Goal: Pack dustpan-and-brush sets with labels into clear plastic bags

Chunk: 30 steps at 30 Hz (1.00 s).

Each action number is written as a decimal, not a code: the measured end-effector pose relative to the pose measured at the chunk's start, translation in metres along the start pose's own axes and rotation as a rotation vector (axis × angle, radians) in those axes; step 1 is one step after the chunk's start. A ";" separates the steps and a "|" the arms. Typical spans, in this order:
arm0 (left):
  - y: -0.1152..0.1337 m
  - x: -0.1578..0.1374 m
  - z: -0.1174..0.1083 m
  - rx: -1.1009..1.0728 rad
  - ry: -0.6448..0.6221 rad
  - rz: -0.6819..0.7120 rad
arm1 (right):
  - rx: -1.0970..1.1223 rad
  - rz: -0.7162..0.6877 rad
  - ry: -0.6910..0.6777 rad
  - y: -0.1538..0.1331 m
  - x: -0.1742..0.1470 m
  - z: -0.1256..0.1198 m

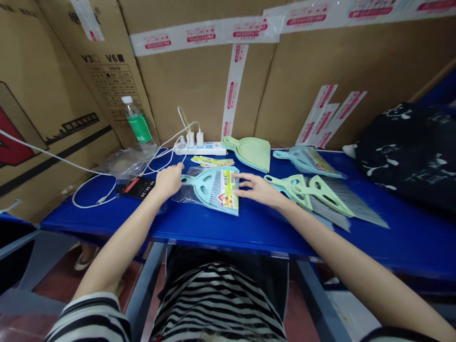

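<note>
In head view, curls fingers of left hand [170,181] at the 9 o'clock end of the bagged dustpan [209,195] on the table [203,228]; cannot tell if gripping. Spreads right hand [258,189] wide by the 3 o'clock label [228,191].

Bagged dustpan [207,189] on table [221,229], brushes [340,205] to its right, power strip [213,148] behind, bottle [138,127] behind left
</note>
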<state>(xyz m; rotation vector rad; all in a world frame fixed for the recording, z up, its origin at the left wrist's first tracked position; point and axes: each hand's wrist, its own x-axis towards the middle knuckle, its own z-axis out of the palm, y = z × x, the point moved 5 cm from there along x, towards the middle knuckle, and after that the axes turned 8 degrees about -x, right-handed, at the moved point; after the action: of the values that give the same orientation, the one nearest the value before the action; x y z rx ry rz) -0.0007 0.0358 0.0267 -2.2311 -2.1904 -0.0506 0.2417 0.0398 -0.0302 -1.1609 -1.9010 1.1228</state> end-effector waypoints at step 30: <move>-0.002 -0.005 -0.006 0.104 0.025 -0.011 | -0.672 -0.201 0.237 -0.017 0.000 0.002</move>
<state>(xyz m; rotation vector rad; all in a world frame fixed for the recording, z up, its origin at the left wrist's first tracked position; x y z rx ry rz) -0.0032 0.0310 0.0326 -2.1521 -2.1396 0.0343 0.2343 0.0346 -0.0152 -1.3275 -2.2019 0.2104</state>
